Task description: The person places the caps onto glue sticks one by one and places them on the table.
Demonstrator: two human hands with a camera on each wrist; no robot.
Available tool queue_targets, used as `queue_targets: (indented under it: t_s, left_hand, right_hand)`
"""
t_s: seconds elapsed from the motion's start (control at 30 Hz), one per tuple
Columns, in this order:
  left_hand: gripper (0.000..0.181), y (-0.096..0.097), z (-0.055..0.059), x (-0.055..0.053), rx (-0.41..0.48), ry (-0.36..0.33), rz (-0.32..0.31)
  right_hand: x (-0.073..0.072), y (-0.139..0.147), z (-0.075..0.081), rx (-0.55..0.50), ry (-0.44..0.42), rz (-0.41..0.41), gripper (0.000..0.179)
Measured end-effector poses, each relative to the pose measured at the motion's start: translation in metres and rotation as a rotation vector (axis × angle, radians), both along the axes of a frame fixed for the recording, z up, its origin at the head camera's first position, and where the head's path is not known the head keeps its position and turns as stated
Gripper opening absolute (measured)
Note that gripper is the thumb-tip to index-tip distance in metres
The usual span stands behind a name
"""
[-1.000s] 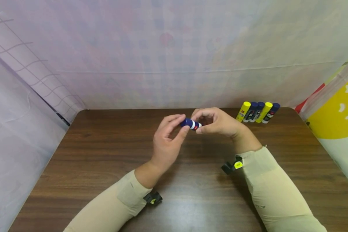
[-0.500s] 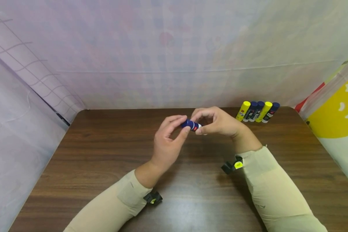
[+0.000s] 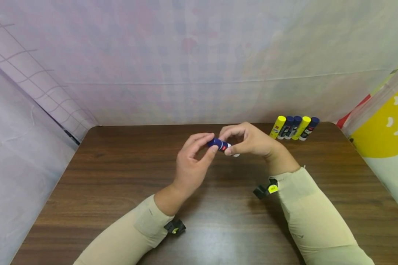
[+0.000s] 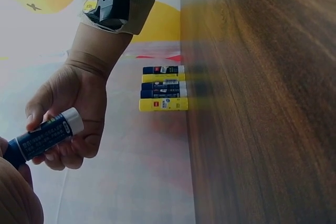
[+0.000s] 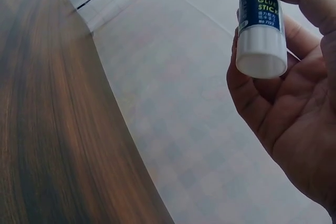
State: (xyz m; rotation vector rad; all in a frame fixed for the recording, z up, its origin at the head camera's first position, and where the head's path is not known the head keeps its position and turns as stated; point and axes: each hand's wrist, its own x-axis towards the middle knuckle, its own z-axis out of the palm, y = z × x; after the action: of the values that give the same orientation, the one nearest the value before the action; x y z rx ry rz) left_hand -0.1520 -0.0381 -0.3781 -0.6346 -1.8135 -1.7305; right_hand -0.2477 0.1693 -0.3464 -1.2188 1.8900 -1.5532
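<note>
A dark blue glue stick (image 3: 223, 145) with a white base is held between both hands above the table. My left hand (image 3: 192, 158) pinches its blue cap end between thumb and fingers. On the labelled body, the thumb and fingers of my right hand (image 3: 253, 141) grip near the white base. In the right wrist view the white base (image 5: 261, 53) points toward the camera, below the printed label. The left wrist view shows the glue stick (image 4: 44, 137) tilted, its cap end partly covered by the left hand's fingers. Only a thin pale line shows between cap and body.
Several glue sticks stand upright in a row at the back right of the wooden table (image 3: 119, 184), among them a yellow one (image 3: 278, 127) and a blue-capped one (image 3: 309, 129). A pale curtain (image 3: 185, 73) hangs behind the table's back edge.
The white band between the cap and the body has narrowed to a thin line. More of the white base shows past the right thumb. Both hands have stayed nearly in place.
</note>
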Motion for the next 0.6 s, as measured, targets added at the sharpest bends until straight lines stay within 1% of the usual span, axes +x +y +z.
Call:
queue_targets:
  t_s: [0.27,0.6]
  left_hand:
    - [0.03,-0.0004,-0.0004,-0.0001,-0.012,-0.016,-0.006]
    - [0.03,-0.0009,0.0002,0.0004,-0.031,-0.029,0.001]
  right_hand:
    - [0.0021,-0.0034,0.0031,0.048,0.01,0.005,0.02]
    - [-0.0005,-0.0017,-0.0012,0.035,0.014,0.023,0.022]
